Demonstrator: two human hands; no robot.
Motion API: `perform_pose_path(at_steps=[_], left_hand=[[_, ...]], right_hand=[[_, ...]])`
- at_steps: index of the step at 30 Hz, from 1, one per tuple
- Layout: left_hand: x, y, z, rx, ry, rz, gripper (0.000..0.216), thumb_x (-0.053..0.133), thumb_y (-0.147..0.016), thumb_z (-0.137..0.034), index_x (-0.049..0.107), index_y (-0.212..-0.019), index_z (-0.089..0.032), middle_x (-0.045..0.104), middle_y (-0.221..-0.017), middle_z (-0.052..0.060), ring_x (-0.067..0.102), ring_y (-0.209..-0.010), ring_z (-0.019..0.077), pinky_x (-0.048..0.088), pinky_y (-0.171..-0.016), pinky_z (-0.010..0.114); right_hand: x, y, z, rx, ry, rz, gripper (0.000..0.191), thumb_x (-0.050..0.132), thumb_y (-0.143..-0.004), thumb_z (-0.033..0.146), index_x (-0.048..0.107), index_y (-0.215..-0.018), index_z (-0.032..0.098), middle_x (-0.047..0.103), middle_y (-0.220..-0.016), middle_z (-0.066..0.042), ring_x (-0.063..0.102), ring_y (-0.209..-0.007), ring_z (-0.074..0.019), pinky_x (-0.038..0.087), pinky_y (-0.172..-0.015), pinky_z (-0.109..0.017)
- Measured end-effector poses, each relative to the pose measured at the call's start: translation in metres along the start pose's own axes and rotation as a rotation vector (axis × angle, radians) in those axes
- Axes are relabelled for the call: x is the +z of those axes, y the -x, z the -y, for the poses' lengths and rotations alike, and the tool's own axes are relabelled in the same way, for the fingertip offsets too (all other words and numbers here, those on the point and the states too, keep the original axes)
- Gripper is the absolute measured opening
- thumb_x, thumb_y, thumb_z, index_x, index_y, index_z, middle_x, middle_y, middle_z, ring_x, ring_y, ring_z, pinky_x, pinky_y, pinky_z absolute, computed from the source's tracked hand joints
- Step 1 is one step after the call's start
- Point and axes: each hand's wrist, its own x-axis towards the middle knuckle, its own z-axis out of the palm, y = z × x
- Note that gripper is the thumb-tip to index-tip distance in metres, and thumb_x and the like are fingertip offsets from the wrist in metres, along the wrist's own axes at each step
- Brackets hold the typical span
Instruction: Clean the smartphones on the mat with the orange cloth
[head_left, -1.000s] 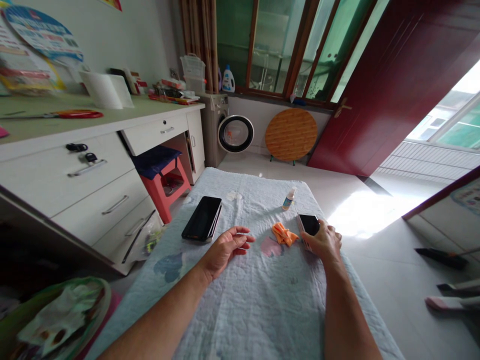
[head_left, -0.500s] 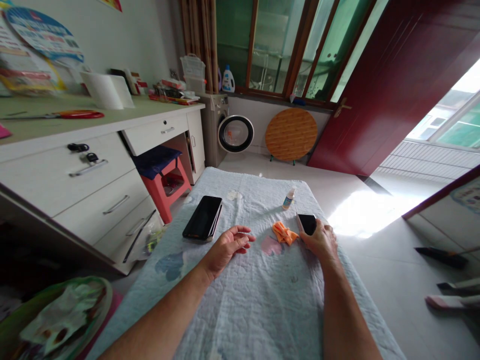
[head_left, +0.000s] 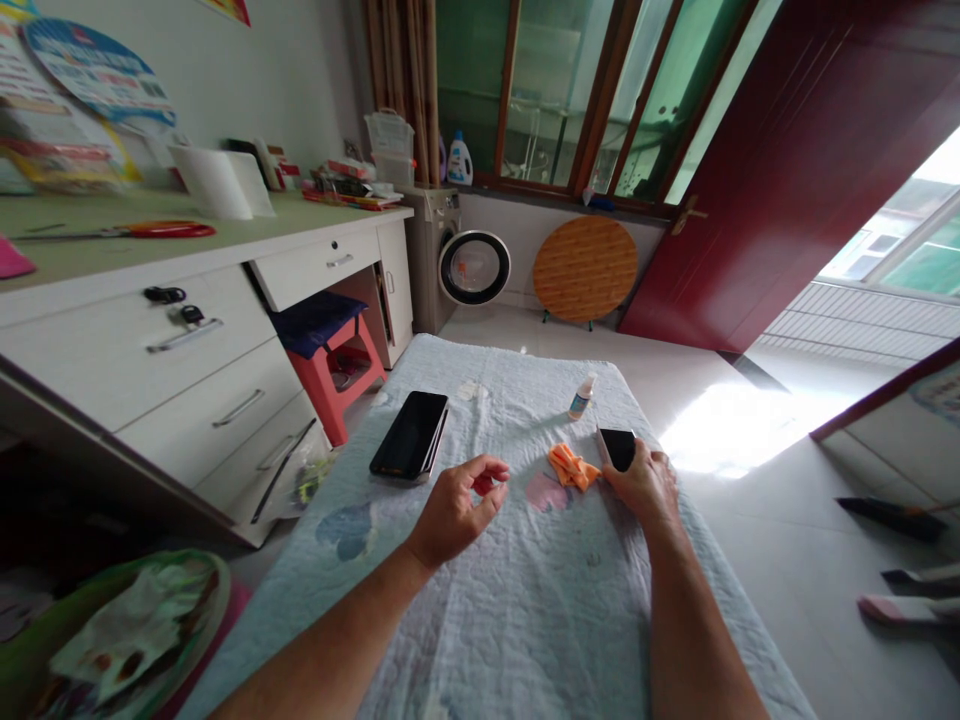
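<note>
My left hand (head_left: 459, 505) hovers over the bed's middle, holding nothing, its fingers curled and a gap between thumb and fingertips. Towards the right edge, my right hand (head_left: 645, 485) grips a black-screened phone (head_left: 617, 449) with a pale side; its lower part is hidden by the fingers. Just left of that phone lies a crumpled orange cloth (head_left: 573, 468). A small spray bottle (head_left: 581, 398) with a blue label stands upright behind the cloth. Left of my left hand rests a larger black-screened device (head_left: 410, 436), with another layer visible beneath it.
A pale blue quilted cover (head_left: 517, 610) lies under these things. White drawers (head_left: 217, 385) and a red stool (head_left: 335, 375) flank the left side. A basket (head_left: 217, 600) stands at lower left. Beyond are a washing machine door (head_left: 475, 268) and a round wooden board (head_left: 585, 268).
My left hand has turned a little and its fingers have curled in more. The right hand stays on the phone. The whole view has shifted slightly.
</note>
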Motion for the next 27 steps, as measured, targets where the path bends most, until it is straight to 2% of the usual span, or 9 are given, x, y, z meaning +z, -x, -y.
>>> perform_pose_path(at_steps=[5, 9, 11, 13, 16, 19, 23, 27], left_hand=[[-0.004, -0.002, -0.001, 0.069, -0.081, -0.110, 0.021, 0.068, -0.071, -0.023, 0.070, -0.092, -0.024, 0.067, -0.090, 0.005, 0.057, -0.079, 0.0224, 0.042, -0.082, 0.032], [-0.014, -0.007, 0.005, 0.275, -0.328, -0.214, 0.025, 0.063, -0.076, -0.021, 0.067, -0.100, -0.024, 0.065, -0.108, 0.007, 0.055, -0.105, 0.0278, 0.032, -0.102, 0.038], [-0.022, -0.010, 0.007, 0.345, -0.528, -0.264, 0.027, 0.058, -0.079, -0.020, 0.064, -0.106, -0.023, 0.063, -0.116, 0.008, 0.052, -0.111, 0.0281, 0.028, -0.105, 0.040], [-0.031, -0.014, 0.009, 0.375, -0.717, -0.340, 0.030, 0.055, -0.082, -0.021, 0.061, -0.111, -0.021, 0.059, -0.122, 0.010, 0.049, -0.114, 0.0291, 0.025, -0.105, 0.042], [-0.043, -0.019, 0.011, 0.336, -0.917, -0.461, 0.032, 0.053, -0.084, -0.024, 0.057, -0.115, -0.020, 0.055, -0.128, 0.011, 0.047, -0.117, 0.0316, 0.024, -0.103, 0.045], [-0.052, -0.024, 0.014, 0.280, -1.047, -0.540, 0.035, 0.053, -0.084, -0.029, 0.054, -0.118, -0.017, 0.052, -0.130, 0.015, 0.045, -0.118, 0.0341, 0.024, -0.101, 0.047], [-0.057, -0.027, 0.021, 0.176, -1.199, -0.576, 0.045, 0.057, -0.081, -0.036, 0.051, -0.120, -0.014, 0.054, -0.125, 0.019, 0.048, -0.111, 0.0373, 0.029, -0.093, 0.048], [-0.056, -0.027, 0.025, 0.047, -1.314, -0.538, 0.049, 0.056, -0.080, -0.040, 0.050, -0.120, -0.012, 0.056, -0.121, 0.019, 0.052, -0.103, 0.0359, 0.034, -0.087, 0.046]], right_hand=[[-0.004, 0.002, 0.000, 0.014, 0.011, 0.003, 0.078, 0.053, -0.070, 0.058, 0.041, -0.136, 0.018, 0.049, -0.124, -0.019, 0.050, -0.110, -0.0370, 0.043, -0.084, -0.048], [-0.010, 0.005, 0.005, -0.007, -0.007, -0.139, 0.075, 0.053, -0.072, 0.058, 0.043, -0.135, 0.019, 0.042, -0.134, -0.017, 0.041, -0.118, -0.0383, 0.037, -0.091, -0.051], [-0.013, 0.008, 0.011, -0.112, -0.084, -0.221, 0.063, 0.050, -0.077, 0.052, 0.048, -0.130, 0.019, 0.045, -0.131, -0.014, 0.043, -0.117, -0.0338, 0.036, -0.094, -0.047], [-0.013, 0.012, 0.019, -0.295, -0.196, -0.247, 0.046, 0.047, -0.082, 0.045, 0.057, -0.118, 0.018, 0.054, -0.120, -0.011, 0.048, -0.109, -0.0274, 0.037, -0.094, -0.040], [-0.010, 0.019, 0.032, -0.537, -0.321, -0.179, 0.032, 0.043, -0.086, 0.039, 0.065, -0.096, 0.018, 0.061, -0.103, -0.008, 0.054, -0.095, -0.0218, 0.040, -0.089, -0.033], [-0.004, 0.026, 0.041, -0.613, -0.336, -0.154, 0.029, 0.045, -0.087, 0.039, 0.065, -0.088, 0.018, 0.062, -0.095, -0.007, 0.054, -0.090, -0.0208, 0.040, -0.086, -0.033], [0.004, 0.031, 0.048, -0.637, -0.313, -0.159, 0.027, 0.048, -0.087, 0.039, 0.065, -0.091, 0.018, 0.061, -0.095, -0.007, 0.053, -0.088, -0.0208, 0.040, -0.083, -0.033], [0.012, 0.034, 0.050, -0.657, -0.268, -0.145, 0.027, 0.050, -0.086, 0.035, 0.063, -0.102, 0.018, 0.060, -0.101, -0.008, 0.051, -0.091, -0.0219, 0.038, -0.086, -0.035]])
